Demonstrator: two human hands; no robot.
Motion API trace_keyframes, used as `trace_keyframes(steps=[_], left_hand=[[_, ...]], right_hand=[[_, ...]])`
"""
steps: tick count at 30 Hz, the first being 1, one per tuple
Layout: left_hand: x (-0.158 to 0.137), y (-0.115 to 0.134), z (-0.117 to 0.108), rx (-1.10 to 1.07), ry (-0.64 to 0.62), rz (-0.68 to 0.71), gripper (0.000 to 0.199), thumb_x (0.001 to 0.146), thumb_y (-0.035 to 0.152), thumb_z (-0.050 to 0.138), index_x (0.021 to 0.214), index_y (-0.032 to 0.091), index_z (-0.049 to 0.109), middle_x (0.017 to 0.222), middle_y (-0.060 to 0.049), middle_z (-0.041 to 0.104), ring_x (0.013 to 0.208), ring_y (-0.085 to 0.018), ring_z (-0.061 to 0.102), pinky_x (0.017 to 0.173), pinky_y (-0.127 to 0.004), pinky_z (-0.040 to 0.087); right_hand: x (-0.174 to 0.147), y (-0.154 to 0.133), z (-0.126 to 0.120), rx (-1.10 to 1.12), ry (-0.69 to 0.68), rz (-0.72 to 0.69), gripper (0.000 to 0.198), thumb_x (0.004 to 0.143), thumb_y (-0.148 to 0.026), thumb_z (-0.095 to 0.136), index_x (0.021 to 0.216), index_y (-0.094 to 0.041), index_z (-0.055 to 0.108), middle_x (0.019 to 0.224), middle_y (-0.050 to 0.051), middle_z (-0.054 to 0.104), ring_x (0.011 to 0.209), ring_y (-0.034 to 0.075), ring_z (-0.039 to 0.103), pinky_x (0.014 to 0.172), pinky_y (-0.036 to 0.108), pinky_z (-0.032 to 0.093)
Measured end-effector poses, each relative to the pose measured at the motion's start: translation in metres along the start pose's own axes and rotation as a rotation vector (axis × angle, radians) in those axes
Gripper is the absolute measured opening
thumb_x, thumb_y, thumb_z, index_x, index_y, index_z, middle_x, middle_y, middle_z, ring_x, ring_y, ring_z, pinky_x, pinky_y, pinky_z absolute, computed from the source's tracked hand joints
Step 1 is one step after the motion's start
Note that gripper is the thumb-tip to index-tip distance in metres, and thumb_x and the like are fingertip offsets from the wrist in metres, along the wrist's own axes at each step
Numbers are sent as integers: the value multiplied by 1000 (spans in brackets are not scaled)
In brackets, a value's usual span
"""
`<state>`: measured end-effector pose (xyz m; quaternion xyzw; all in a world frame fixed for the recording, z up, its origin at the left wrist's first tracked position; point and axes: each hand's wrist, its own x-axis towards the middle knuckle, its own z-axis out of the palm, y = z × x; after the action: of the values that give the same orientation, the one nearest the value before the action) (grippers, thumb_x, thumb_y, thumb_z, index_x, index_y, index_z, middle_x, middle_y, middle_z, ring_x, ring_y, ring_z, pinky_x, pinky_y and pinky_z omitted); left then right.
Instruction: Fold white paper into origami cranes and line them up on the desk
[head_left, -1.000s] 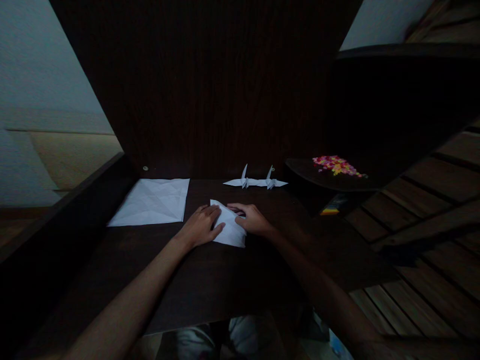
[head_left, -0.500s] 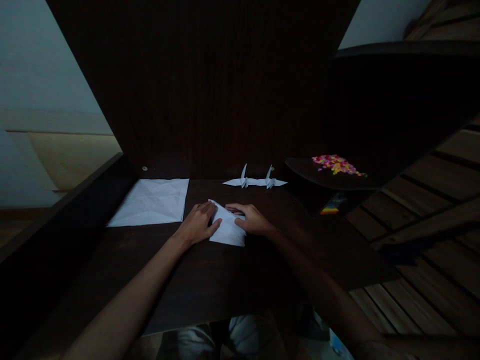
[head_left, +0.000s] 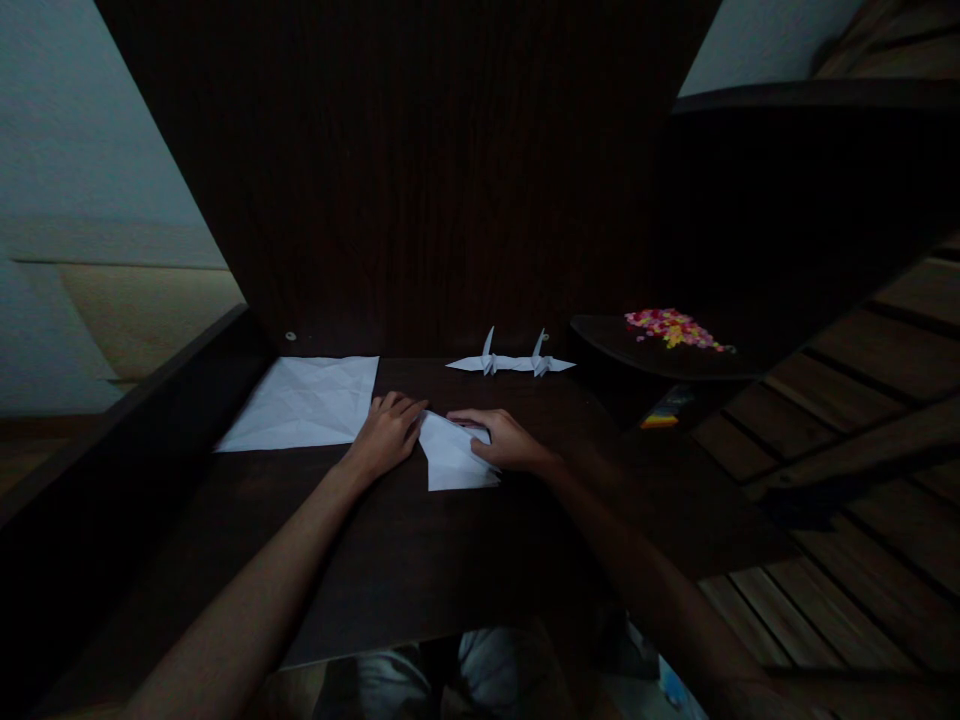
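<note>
A small folded white paper (head_left: 456,460) lies on the dark tabletop in front of me, creased and layered. My right hand (head_left: 508,440) grips its right side, thumb on top and fingers behind the upper edge. At the paper's upper left corner is my left hand (head_left: 386,435), palm down with fingers stretched out; its fingertips reach the corner, though whether they press on it I cannot tell. Beyond my hands, two white origami cranes (head_left: 511,364) stand side by side, wing to wing. A larger creased white sheet (head_left: 304,400) lies flat to the left, close to my left hand.
A dark wooden panel (head_left: 420,180) rises at the back of the tabletop (head_left: 390,570). On the right, a rounded shelf (head_left: 600,335) bears a pile of small pink, red and yellow pieces (head_left: 671,328). A raised side board (head_left: 135,410) borders the left. Wooden slats (head_left: 862,430) are farther right.
My left hand has slid left off the paper's face to its upper left corner. The folded paper has shifted slightly right and turned a little, still in my right hand.
</note>
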<state>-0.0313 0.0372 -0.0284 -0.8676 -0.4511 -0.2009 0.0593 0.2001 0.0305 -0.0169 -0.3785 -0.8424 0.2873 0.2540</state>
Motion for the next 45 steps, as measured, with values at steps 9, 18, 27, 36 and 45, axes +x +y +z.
trace_keyframes(steps=[9, 18, 27, 36, 45], left_hand=[[1, -2, -12, 93, -172, -16, 32, 81, -1, 42, 97, 11, 68, 93, -14, 67, 90, -25, 59, 85, -38, 44], [-3, -18, -11, 19, -193, -40, 47, 74, -7, 37, 103, 14, 67, 101, -13, 65, 97, -23, 59, 88, -35, 48], [-5, -17, -21, 11, -142, -38, 38, 79, 3, 42, 99, 16, 71, 97, -15, 69, 97, -29, 62, 89, -44, 49], [-6, 22, -4, -30, -121, 137, 46, 91, 22, 36, 133, 6, 46, 137, -19, 49, 132, -27, 41, 111, -46, 30], [-10, 16, 14, -37, -188, 65, 54, 97, 35, 23, 136, 2, 38, 142, -23, 42, 137, -27, 31, 110, -45, 31]], right_hand=[[0, 3, 3, -203, -21, -73, 36, 92, -31, 44, 121, -18, 61, 128, 6, 59, 123, 21, 53, 108, 39, 39], [-3, 7, 2, -289, -138, -56, 42, 94, -31, 42, 132, -14, 50, 139, 8, 47, 133, 21, 39, 115, 37, 29], [-7, 11, 6, -292, -221, -83, 61, 94, -45, 38, 145, -13, 27, 152, 10, 23, 142, 22, 18, 119, 41, 13], [-9, 13, 9, -358, -273, -110, 63, 97, -47, 26, 147, -10, 17, 154, 12, 16, 144, 22, 9, 118, 43, 8], [-11, 8, 12, -406, -259, -101, 61, 95, -49, 29, 148, -18, 19, 155, 10, 14, 144, 27, 8, 116, 50, 8]])
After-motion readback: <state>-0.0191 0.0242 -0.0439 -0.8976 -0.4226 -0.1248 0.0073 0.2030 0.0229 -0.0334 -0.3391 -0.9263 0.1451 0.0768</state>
